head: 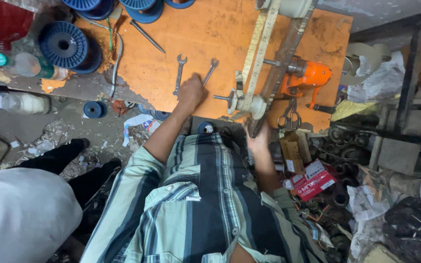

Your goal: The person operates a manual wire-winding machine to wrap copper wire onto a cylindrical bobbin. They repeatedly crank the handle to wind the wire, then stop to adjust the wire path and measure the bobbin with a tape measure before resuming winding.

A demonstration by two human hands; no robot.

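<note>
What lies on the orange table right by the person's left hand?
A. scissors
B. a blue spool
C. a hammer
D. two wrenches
D: the left hand rests on the orange table between two wrenches, one to each side; the scissors lie further right.

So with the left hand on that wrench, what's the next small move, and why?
Probably close the left hand around the smaller wrench and lift it: the fingers already rest on its handle end. The right hand sits at the metal bar near the pulley, seemingly steadying it.

Bright overhead light (edges warped, dim)
</note>
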